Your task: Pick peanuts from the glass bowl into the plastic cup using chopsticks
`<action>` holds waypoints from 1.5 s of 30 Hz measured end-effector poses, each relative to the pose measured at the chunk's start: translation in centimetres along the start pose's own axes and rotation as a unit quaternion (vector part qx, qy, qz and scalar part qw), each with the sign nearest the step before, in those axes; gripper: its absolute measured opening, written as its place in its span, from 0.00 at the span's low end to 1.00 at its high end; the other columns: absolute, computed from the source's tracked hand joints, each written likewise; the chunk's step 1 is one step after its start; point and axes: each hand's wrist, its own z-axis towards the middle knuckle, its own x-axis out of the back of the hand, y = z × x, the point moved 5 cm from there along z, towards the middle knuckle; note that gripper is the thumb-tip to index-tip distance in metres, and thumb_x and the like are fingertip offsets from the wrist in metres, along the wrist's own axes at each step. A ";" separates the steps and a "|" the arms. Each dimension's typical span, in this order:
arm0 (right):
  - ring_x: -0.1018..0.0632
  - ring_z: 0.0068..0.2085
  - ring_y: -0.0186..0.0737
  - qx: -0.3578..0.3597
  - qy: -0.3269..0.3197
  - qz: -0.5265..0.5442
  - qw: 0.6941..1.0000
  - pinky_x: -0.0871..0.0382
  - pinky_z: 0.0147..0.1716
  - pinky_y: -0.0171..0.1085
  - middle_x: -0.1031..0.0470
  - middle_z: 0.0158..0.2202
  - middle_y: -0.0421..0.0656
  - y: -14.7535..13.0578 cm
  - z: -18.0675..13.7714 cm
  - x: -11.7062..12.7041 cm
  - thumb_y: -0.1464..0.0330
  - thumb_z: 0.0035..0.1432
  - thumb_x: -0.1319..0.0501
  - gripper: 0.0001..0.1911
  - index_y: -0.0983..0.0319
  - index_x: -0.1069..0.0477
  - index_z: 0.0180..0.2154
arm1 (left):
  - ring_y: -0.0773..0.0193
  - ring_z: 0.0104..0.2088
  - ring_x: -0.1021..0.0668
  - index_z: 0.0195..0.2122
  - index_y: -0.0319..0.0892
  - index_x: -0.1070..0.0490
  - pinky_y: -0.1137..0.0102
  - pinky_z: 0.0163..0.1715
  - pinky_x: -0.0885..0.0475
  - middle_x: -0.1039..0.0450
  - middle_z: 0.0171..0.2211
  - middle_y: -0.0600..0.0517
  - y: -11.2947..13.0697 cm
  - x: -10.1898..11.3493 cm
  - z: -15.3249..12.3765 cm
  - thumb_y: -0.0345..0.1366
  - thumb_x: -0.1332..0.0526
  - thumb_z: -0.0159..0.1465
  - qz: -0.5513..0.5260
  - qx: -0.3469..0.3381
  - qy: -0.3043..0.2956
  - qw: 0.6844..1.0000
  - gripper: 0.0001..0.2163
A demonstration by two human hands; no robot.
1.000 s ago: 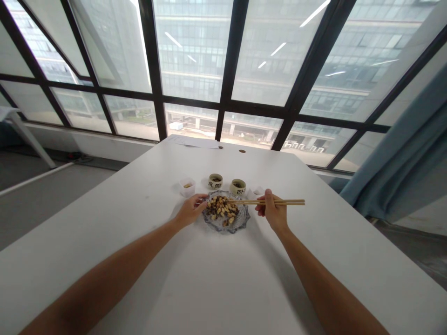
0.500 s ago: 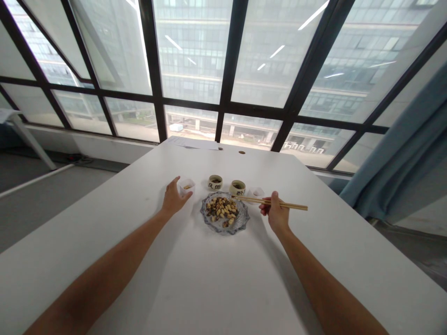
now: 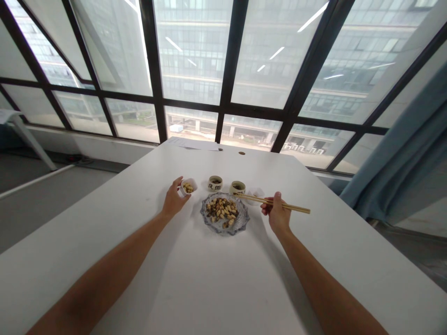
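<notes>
A glass dish (image 3: 244, 219) of mixed nuts and dark bits sits mid-table. My left hand (image 3: 173, 200) grips a small white cup (image 3: 189, 187) with pale nuts in it, tilted toward me, left of the dish. My right hand (image 3: 277, 214) is closed on a pair of wooden chopsticks (image 3: 275, 203); their tips point left over the dish's far right rim. Behind the dish stand two small ceramic cups (image 3: 215, 183) (image 3: 237, 187) with dark marks, and a small white cup (image 3: 257, 191) lies partly behind the chopsticks.
The white table (image 3: 216, 279) runs to a wall of black-framed windows. Papers (image 3: 190, 143) lie at its far edge, beside two small round marks. A blue curtain (image 3: 408, 153) hangs at the right. Another table's leg (image 3: 31, 144) shows at the far left.
My left hand left the dish's rim, moved left to the small white cup and took hold of it, tilting it. My right hand lifted the chopstick tips off the nuts and drew back right.
</notes>
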 end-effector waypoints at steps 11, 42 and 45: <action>0.30 0.13 0.32 -0.004 0.009 0.016 1.000 0.40 0.10 0.31 0.28 0.15 0.40 0.2 0.2 0.3 0.41 0.49 0.38 0.30 0.64 0.32 0.26 | 0.54 0.48 0.23 0.60 0.42 0.41 0.58 0.48 0.27 0.29 0.51 0.42 -0.4 -0.4 -0.5 0.39 0.33 0.53 0.033 0.050 0.001 0.998 0.33; 0.30 0.14 0.30 -0.006 0.054 0.052 0.997 0.39 0.11 0.29 0.28 0.15 0.39 0.4 1.0 0.9 0.41 0.49 0.38 0.31 0.64 0.31 0.26 | 0.49 0.58 0.29 0.60 0.38 0.41 0.57 0.59 0.36 0.32 0.58 0.39 6.8 -6.4 4.3 0.45 0.39 0.61 0.207 -0.093 -0.122 0.966 0.29; 0.30 0.13 0.31 0.022 0.038 0.018 0.999 0.38 0.11 0.30 0.27 0.16 0.40 -0.4 0.2 0.4 0.41 0.51 0.40 0.31 0.65 0.31 0.27 | 0.48 0.57 0.28 0.62 0.34 0.43 0.59 0.57 0.34 0.32 0.58 0.36 7.3 -9.6 5.3 0.45 0.38 0.59 0.223 -0.060 -0.214 0.949 0.33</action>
